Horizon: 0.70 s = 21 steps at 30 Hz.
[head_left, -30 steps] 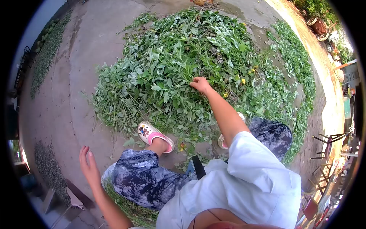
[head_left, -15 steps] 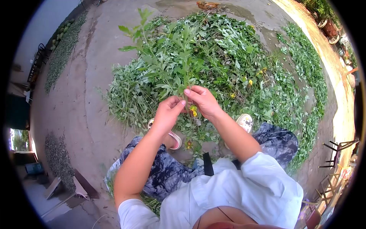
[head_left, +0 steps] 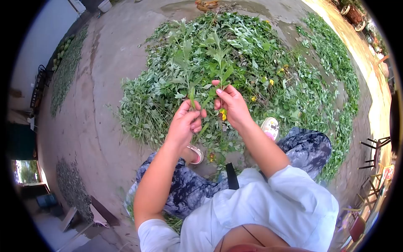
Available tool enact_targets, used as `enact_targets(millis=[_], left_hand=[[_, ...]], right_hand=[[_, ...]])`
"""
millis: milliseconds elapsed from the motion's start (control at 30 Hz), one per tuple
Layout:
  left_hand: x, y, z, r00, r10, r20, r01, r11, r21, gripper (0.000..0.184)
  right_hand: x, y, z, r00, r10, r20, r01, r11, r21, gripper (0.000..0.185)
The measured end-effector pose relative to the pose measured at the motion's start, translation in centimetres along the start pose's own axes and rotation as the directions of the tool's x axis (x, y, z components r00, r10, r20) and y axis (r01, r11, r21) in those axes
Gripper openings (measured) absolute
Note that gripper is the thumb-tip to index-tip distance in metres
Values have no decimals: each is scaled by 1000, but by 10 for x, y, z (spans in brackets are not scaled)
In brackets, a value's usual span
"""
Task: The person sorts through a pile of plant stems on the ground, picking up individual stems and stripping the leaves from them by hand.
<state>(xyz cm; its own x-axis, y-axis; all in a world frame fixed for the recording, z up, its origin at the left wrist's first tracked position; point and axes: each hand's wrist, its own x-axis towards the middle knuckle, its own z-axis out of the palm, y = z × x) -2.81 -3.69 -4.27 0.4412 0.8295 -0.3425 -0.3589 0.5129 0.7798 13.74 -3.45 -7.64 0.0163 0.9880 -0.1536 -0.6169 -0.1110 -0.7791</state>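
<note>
Pinched in my left hand is a leafy green stem that rises above the fingers. My right hand, a little to the right and slightly higher, grips another leafy sprig between thumb and fingers. A small gap separates the two hands. Both hang over the near side of a large heap of cut green plants. Just below my right fingers shows a yellow flower; whether it belongs to the held sprig I cannot tell.
More greenery is strewn along the right. Small dark cuttings lie at lower left. A chicken is beyond the heap. My shoes stand at its near edge. Dark chairs are at far right, and a white bucket at the back.
My hands, close together before, have moved apart: the left one slightly down, the right one to the right. The greenery between them has separated into two stems. The view has shifted a little.
</note>
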Motion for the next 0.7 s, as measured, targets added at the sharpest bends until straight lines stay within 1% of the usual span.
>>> enact_targets(millis=[33,67,100,133,167,200,233,267,300,333,367,400,433,467,500,533,567,600,633,667,700], left_hand=[[0,0,-2,999,-18,34,18,1000,3,5],[1,-1,-4,999,-21,38,21,1000,5,5],[2,-3,-6,1000,5,-3,-4,995,103,6],[3,-5,-8,998,36,-42,-27,979,200,9],[3,-8,-10,999,36,-41,-27,979,201,9],[4,-12,-10,976,197,-89,-117,829,546,14],[5,-14,-9,924,383,-2,-260,631,731,18],[6,-17,-6,830,552,85,-333,367,868,22],[4,-18,-6,831,550,85,-333,369,868,22],[2,-18,-3,855,508,104,-294,310,904,21],[0,-17,-1,877,466,120,-258,245,934,20],[-2,-15,2,908,405,108,-226,255,940,16],[-2,-18,1,908,404,109,-226,255,940,16],[0,-22,-1,891,427,156,-285,257,923,17],[0,-25,-4,871,449,201,-341,258,904,19],[-1,-22,-2,896,398,196,-346,353,869,29],[-1,-19,-1,897,396,196,-346,353,869,29],[-1,-15,1,977,215,-6,-158,734,661,39],[-2,-10,3,992,-47,-121,83,948,309,48],[-2,-6,6,991,-69,-111,93,970,226,70],[-3,0,7,989,-110,-103,127,977,172,71]], right_hand=[[3,1,-5,1000,-3,-4,3,1000,1,26],[6,-1,-12,991,-43,-124,56,993,106,21],[9,-2,-18,967,-68,-244,120,972,203,17],[9,-11,-15,935,-98,-340,181,959,220,11],[11,-15,-19,923,-133,-360,209,961,182,10],[10,-21,-22,959,-96,-266,138,980,146,15],[7,-27,-23,984,-51,-172,69,992,103,21],[3,-34,-13,984,-50,-174,69,992,103,21],[-1,-41,-2,995,62,-74,-63,998,-11,28],[-4,-42,8,983,185,12,-182,974,-135,35],[-4,-38,16,982,190,-18,-189,958,-214,44],[-3,-37,20,984,178,25,-168,958,-232,45],[-2,-37,23,984,168,68,-146,957,-250,46],[0,-36,24,984,168,67,-146,957,-250,46],[4,-34,23,987,158,28,-146,954,-261,38],[8,-33,23,989,148,-12,-146,951,-272,31],[10,-33,20,989,149,-13,-147,951,-270,31],[11,-33,16,980,192,45,-178,961,-213,28],[10,-35,14,967,232,102,-214,964,-158,26],[10,-36,12,958,262,121,-246,960,-130,27],[8,-36,13,957,266,114,-251,959,-130,27]])
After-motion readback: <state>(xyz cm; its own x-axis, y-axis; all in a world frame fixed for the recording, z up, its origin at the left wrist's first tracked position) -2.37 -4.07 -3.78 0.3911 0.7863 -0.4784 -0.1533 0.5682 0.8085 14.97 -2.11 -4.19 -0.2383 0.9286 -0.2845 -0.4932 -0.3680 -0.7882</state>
